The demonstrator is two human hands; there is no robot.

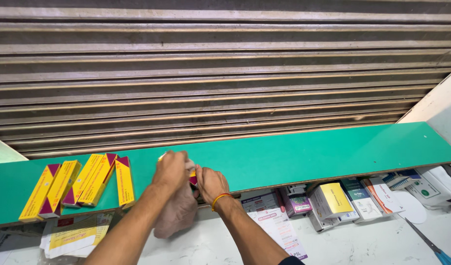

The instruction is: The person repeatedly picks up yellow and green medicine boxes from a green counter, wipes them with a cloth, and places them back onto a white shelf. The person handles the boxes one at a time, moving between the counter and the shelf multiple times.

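Left of centre, five long yellow cartons (78, 184) with maroon ends lie side by side on the green shelf (309, 152). Below its right part sit small medicine packs (333, 201) in white, yellow and green; a printed leaflet (279, 228) lies beside them. Both hands meet at the shelf's front edge: left hand (170, 169) and right hand (210, 184) closed on a mostly hidden yellow-maroon box (192, 175), brownish cloth (179, 211) hanging beneath.

A small yellow box (191, 175) with a maroon end lies on the green shelf's (304, 152) front edge, mostly hidden between both hands.
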